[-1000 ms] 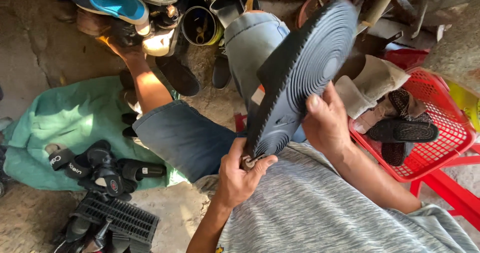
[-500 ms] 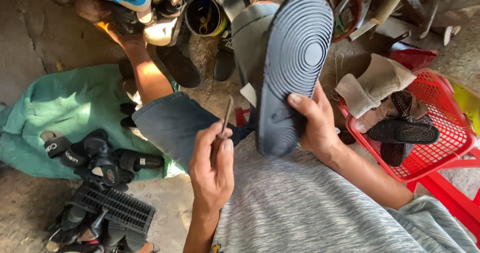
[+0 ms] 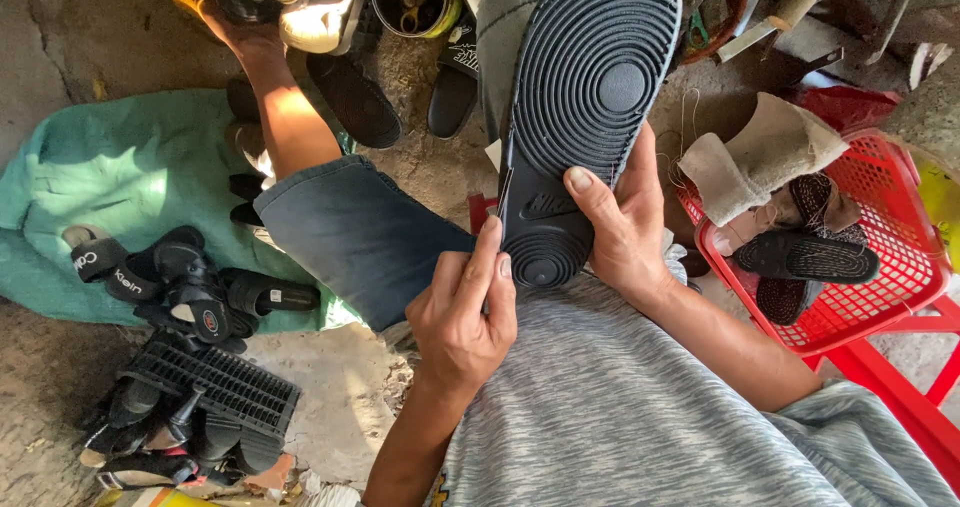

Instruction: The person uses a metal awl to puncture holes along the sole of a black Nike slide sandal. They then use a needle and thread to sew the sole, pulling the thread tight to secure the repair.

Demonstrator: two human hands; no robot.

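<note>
Fingers (image 3: 497,257) pinching blade (image 3: 504,192) — sole (image 3: 585,107) gripped

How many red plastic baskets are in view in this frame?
1. The red basket sits on the ground to the person's right, holding dark sandals and a folded beige piece. Others may be hidden beyond the frame edge.

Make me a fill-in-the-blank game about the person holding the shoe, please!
1. The right hand holds a black shoe with its ______ facing the camera.
2. The left hand pinches a thin tool against the shoe's ______ edge.
3. The basket beside the person's right arm is coloured ______.
4. The black sandals lie on a ______ cloth.

Missing words: sole; left; red; green
</note>
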